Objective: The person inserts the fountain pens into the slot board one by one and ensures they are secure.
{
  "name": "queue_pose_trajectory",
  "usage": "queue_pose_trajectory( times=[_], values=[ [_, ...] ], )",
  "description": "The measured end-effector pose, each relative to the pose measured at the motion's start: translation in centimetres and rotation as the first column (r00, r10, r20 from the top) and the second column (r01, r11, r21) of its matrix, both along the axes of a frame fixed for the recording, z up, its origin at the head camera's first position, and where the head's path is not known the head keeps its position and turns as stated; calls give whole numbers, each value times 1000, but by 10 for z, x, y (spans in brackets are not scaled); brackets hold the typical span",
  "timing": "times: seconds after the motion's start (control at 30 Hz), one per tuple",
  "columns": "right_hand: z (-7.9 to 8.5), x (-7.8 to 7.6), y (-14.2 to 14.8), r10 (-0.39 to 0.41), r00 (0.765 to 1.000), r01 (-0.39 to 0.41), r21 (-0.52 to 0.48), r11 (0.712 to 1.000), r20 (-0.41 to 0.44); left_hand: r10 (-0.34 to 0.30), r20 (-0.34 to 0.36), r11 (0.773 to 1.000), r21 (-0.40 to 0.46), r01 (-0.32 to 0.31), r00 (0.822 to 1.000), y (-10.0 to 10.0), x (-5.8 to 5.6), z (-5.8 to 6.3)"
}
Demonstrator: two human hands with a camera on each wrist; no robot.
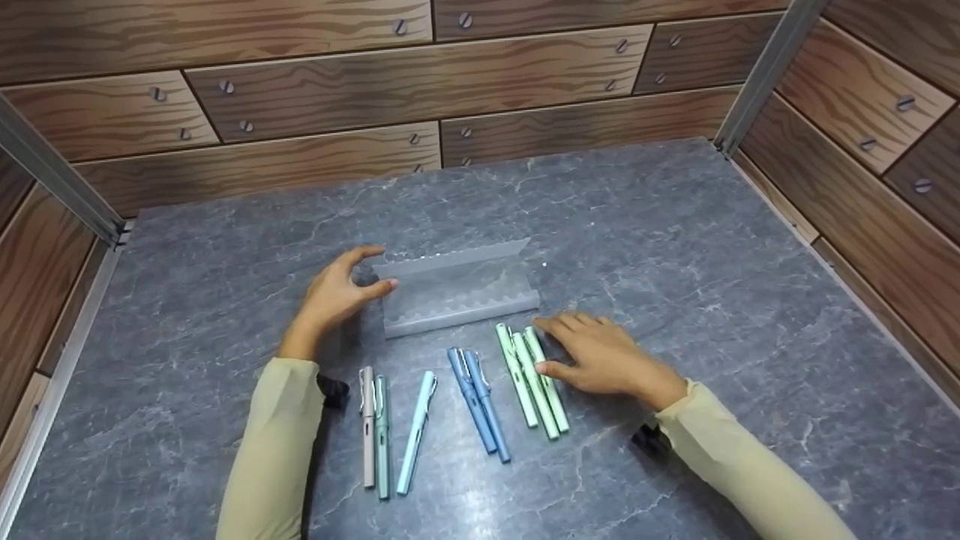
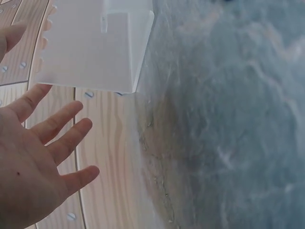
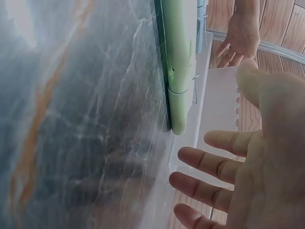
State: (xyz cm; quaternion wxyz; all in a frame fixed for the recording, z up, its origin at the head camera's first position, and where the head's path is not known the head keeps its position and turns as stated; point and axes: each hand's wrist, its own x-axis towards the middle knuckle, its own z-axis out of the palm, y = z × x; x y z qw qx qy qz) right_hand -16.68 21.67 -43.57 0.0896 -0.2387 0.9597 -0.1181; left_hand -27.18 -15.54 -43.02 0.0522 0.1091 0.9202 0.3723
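Note:
A clear plastic pen stand (image 1: 457,292) with scalloped edges rests on the table. At its left end is my left hand (image 1: 335,294), thumb and index finger spread apart; in the left wrist view the index fingertip is right at the edge of the stand (image 2: 90,47). My right hand (image 1: 600,352) hovers beside three light green capped pens (image 1: 534,382), fingers extended, its thumb tip overlapping the rightmost one. In the right wrist view, the fingers are spread with nothing gripped, near a green pen (image 3: 177,71).
Left of the green pens lie two blue pens (image 1: 478,405), then a pale blue pen (image 1: 416,435), a teal pen (image 1: 382,442) and a grey-beige pen (image 1: 367,431). Wood-patterned panels (image 1: 420,90) enclose the marbled grey table (image 1: 637,202) at the back and sides.

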Motion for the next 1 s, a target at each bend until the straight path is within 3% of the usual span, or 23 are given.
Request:
queue_pose_trajectory(
  times=[0.4,0.67,1.0],
  values=[
    [1,-7,-1,25,995,-18,-78,997,98,-53,14,976,214,49,998,2,-8,-6],
    [-1,-15,0,41,981,-7,-175,985,190,-83,16,960,271,76,996,5,-12,-9],
    [-5,-20,-2,19,974,23,-179,984,228,-79,12,956,285,72,997,6,-14,-12]
  ],
)
